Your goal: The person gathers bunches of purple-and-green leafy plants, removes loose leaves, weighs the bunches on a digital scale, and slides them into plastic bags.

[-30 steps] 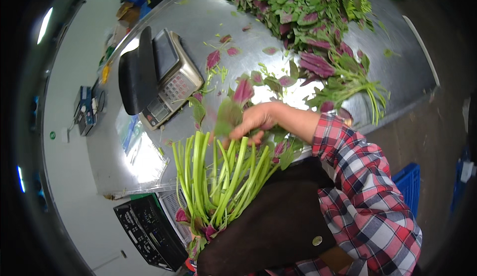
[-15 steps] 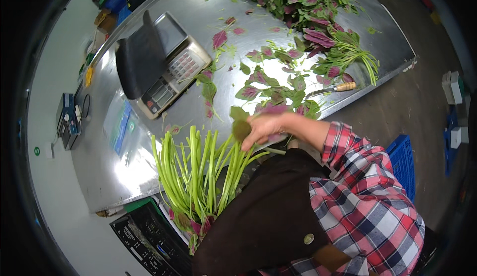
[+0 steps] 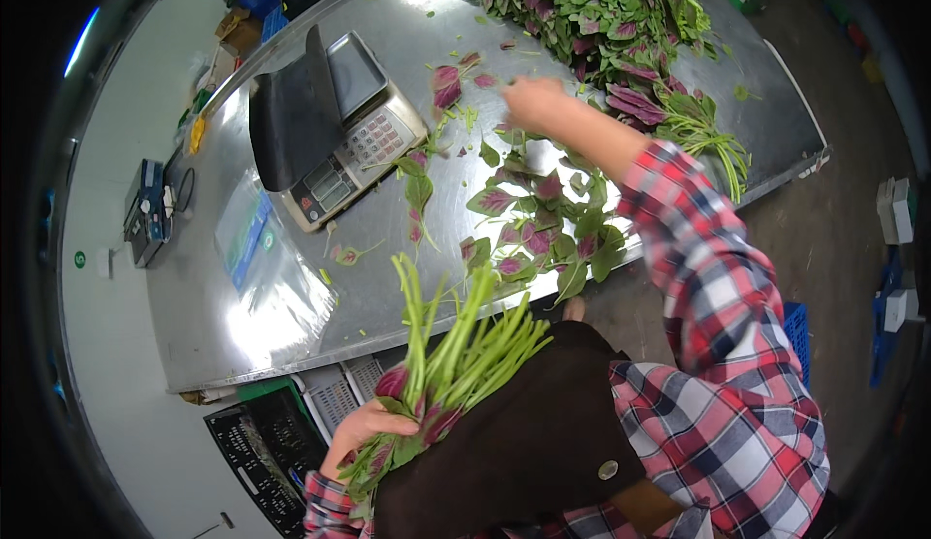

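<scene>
A bunch of amaranth greens (image 3: 451, 345) is in my left hand (image 3: 373, 429), low against the dark apron. Its pale green stems point up and its purple-green leaves hang below my fingers. My right hand (image 3: 535, 105) is stretched out over the steel table, blurred by motion, so its fingers and anything in them are unclear. Close to it lie a loose purple leaf (image 3: 446, 85) and green scraps. Several loose leaves (image 3: 538, 219) are scattered on the table below my right forearm. A large heap of leafy amaranth (image 3: 592, 15) stands at the far side.
A digital scale (image 3: 354, 156) with a dark curved tray sits left of centre on the steel table (image 3: 194, 316). Clear plastic bags (image 3: 272, 258) lie at the near left. Below the edge is a black crate (image 3: 267, 461); a blue crate (image 3: 796, 340) stands on the right.
My right hand has moved from above the stems out to the far middle of the table. My left hand has come into view on the bunch, which now leans right. My sleeve covers the wooden-handled knife.
</scene>
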A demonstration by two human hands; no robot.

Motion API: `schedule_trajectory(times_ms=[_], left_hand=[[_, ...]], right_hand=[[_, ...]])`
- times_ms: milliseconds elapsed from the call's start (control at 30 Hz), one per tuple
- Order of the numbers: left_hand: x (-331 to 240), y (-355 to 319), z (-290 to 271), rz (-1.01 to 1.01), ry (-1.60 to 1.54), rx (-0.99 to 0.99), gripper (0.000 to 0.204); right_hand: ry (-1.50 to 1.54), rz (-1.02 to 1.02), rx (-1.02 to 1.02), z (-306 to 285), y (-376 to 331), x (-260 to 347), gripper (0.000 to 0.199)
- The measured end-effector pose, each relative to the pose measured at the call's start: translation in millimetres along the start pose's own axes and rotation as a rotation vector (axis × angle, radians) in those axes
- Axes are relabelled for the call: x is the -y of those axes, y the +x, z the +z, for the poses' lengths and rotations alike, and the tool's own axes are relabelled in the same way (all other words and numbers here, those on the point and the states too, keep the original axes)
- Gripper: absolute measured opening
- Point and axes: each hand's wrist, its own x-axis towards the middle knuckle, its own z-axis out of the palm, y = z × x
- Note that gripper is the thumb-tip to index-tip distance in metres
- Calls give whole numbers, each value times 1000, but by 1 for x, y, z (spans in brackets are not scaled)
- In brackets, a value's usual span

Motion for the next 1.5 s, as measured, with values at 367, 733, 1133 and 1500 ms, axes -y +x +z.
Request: schedule_trajectory(times_ms=[367,733,1133,1500], left_hand=[[-84,80,46,-332,772,737,42],[-231,142,158,344,1841,196,55],[68,194,66,464,242,228,43],[98,177,30,267,-345,-112,38]], right_hand=[[1228,-513,986,37,-169,122,78],[1944,-79,770,66,-290,77,61],[1703,-50,700,72,-264,100,46],[1962,301,703,112,-255,146,47]])
